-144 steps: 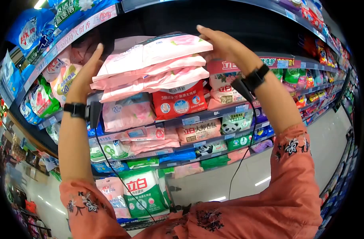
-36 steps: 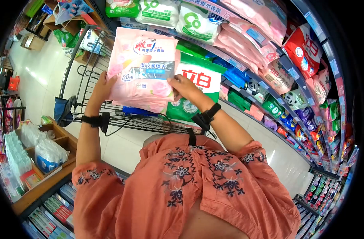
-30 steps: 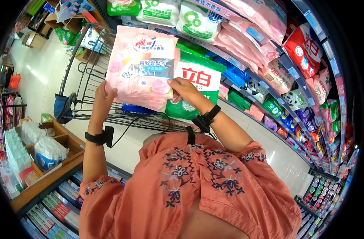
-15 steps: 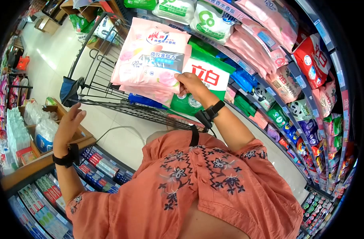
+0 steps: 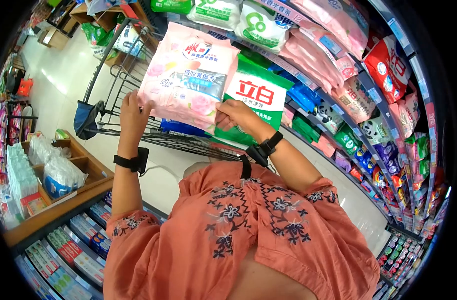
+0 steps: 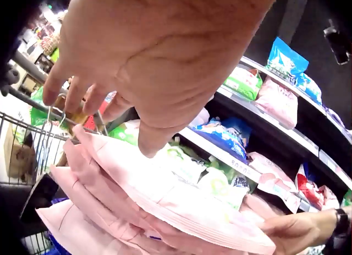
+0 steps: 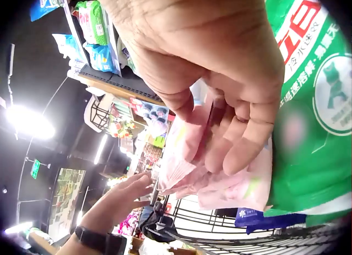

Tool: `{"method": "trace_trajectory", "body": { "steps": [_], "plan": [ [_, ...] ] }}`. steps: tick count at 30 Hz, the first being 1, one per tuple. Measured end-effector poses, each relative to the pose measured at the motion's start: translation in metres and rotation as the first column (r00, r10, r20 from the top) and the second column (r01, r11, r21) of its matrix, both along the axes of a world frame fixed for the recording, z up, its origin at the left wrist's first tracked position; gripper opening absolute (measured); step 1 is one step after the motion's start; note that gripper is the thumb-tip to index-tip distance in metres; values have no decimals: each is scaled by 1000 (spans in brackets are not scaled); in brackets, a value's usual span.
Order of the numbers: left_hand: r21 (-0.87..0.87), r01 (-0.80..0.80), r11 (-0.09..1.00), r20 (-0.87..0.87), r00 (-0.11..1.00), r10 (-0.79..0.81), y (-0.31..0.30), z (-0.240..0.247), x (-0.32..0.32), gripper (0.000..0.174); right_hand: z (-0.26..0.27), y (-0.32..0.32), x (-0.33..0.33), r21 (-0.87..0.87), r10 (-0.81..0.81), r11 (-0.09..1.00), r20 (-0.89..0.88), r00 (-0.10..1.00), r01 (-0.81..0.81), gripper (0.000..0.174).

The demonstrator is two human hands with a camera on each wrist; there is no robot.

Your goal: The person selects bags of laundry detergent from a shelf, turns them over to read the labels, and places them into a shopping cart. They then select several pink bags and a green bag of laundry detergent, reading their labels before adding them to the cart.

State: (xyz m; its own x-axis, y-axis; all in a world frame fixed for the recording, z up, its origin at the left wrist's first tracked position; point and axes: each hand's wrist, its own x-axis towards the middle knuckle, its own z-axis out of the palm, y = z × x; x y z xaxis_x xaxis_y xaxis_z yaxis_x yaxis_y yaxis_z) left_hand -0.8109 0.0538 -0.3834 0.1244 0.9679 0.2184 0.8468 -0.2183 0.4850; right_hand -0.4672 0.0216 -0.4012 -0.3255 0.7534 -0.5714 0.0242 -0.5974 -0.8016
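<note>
Several soft pink plastic bags with rose prints [image 5: 191,72] lie stacked above the near side of a black wire shopping cart [image 5: 103,59], with the top one printed side up. The right hand [image 5: 237,116] has its grip closed on the stack's right near edge, pink plastic between thumb and fingers. The left hand [image 5: 134,114] is beside the left near corner, its grip open, fingers extended and thumb apart; whether it touches the plastic, I cannot tell.

The stack's right edge overlaps a large green-and-white plastic bag with red characters [image 5: 258,94], leaving little room on that side. Under the near edge, a shiny blue package [image 5: 182,128] shows just above the cart's near rim. To the left, open wire grid separates the stack from the cart's side, where a dark blue pouch [image 5: 87,119] hangs at the near left corner.

Pale tiled floor [image 5: 51,75] gives space left of the cart, while tiered grey shelves of bagged goods [image 5: 304,77] close in along the far and right sides.
</note>
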Motion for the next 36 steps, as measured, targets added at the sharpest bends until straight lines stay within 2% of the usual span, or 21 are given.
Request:
{"method": "trace_trajectory", "body": {
  "steps": [2, 4, 5, 6, 7, 8, 10, 11, 15, 18, 22, 23, 24, 25, 27, 28, 29, 30, 32, 35, 36],
  "plan": [
    [-8, -17, 1000, 44, 999, 17, 7, 5, 10, 53, -2, -4, 5, -3, -32, 999, -2, 999, 32, 42],
    [189, 93, 978, 45, 994, -103, 7, -2, 25, 48, -5, -11, 14, 35, -63, 997, 7, 998, 62, 39],
    [151, 121, 981, 54, 990, -130, 0, 0, 37, 49, -21, -21, 19, 74, -30, 996, -118, 993, 39, 38],
    [160, 151, 975, -74, 987, -141, 0, -22, 41, 49, -28, -22, 27, 164, 15, 986, -215, 976, 21, 38],
    [178, 237, 955, 50, 967, -249, 3, -26, 54, 48, -18, -22, 27, 165, -57, 982, -187, 981, 89, 39],
    [144, 274, 951, 55, 957, -285, 3, -21, 69, 47, -17, -16, 30, 144, -56, 988, -62, 996, 65, 41],
    [56, 369, 928, 170, 912, -373, -2, 7, 95, 41, -9, -14, 33, 100, -144, 984, -55, 988, 149, 38],
    [157, 353, 922, 196, 904, -379, -6, 8, 107, 39, 0, -11, 37, 80, -139, 986, -73, 988, 145, 36],
    [254, 424, 869, 117, 878, -463, -7, 0, 122, 40, 35, -4, 53, 172, -229, 957, -39, 973, 233, 35],
    [160, 440, 883, 143, 875, -462, -5, 11, 121, 38, 78, 14, 87, 330, -255, 909, -36, 966, 252, 35],
    [169, 378, 910, 235, 881, -409, 5, 25, 116, 34, 217, 39, 133, 632, -474, 697, 50, 879, 339, 35],
    [161, 366, 916, 259, 881, -397, 6, 29, 116, 34, 242, 54, 160, 777, -489, 574, 72, 869, 259, 33],
    [152, 354, 923, 282, 879, -384, 8, 31, 114, 34, 275, 61, 174, 875, -567, 410, 24, 823, 257, 31],
    [141, 341, 930, 304, 879, -368, 9, 33, 112, 34, 317, 61, 177, 904, -659, 316, -10, 752, 289, 28],
    [117, 316, 942, 348, 875, -336, 8, 42, 112, 35, 364, 88, 208, 987, -791, 31, -72, 608, 157, 37],
    [102, 305, 947, 369, 873, -320, 7, 44, 113, 35, 380, 108, 227, 996, -876, -34, -72, 477, 88, 48],
    [113, 299, 947, 372, 871, -320, 6, 43, 113, 35, 398, 116, 237, 999, -905, -40, -33, 423, -7, 65],
    [125, 293, 948, 375, 871, -319, 5, 40, 113, 35, 410, 122, 244, 1000, -894, 13, 5, 447, 15, 78],
    [136, 286, 948, 378, 870, -317, 4, 39, 112, 35, 422, 141, 255, 984, -857, 163, 106, 505, 71, 80],
    [115, 276, 954, 382, 874, -299, -2, 42, 108, 34, 427, 159, 260, 925, -712, 344, 145, 687, 162, 77],
    [100, 267, 958, 386, 877, -285, -4, 44, 106, 34, 428, 161, 256, 921, -709, 357, 157, 688, 158, 76]
  ]
}}
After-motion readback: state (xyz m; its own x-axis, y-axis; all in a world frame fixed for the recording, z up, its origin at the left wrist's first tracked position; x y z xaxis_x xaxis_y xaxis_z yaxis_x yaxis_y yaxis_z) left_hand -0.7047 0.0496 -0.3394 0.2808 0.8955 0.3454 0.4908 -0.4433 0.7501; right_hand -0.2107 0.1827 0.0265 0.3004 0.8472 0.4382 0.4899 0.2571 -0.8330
